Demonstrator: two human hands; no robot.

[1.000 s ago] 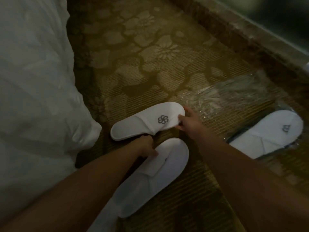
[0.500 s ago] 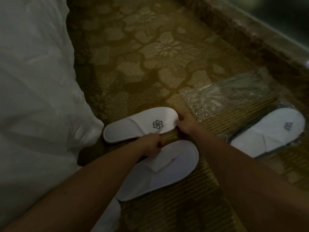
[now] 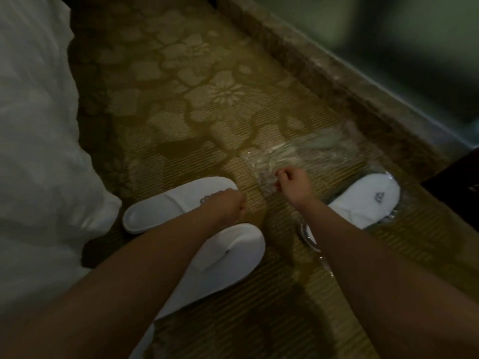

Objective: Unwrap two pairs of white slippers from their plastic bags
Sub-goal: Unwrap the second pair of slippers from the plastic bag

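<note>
Two unwrapped white slippers lie side by side on the carpet, the far slipper (image 3: pixel 160 208) with a grey logo and the near slipper (image 3: pixel 230 257) partly under my left forearm. My left hand (image 3: pixel 226 207) is a closed fist over the far slipper's toe and holds nothing visible. My right hand (image 3: pixel 293 183) has its fingers curled and pinched on the crumpled end of the empty plastic bag (image 3: pixel 305 154). A second pair of slippers (image 3: pixel 368 200) lies to the right, still inside its clear bag.
A white duvet (image 3: pixel 39 151) hangs down on the left beside the slippers. A stone ledge (image 3: pixel 324 73) runs diagonally along the far right of the patterned carpet (image 3: pixel 197 99). Something dark (image 3: pixel 456 172) sits at the right edge.
My right hand let go of the far slipper's toe and moved right onto the empty bag. My left hand left the near slipper and closed into a fist. The slippers now lie parallel.
</note>
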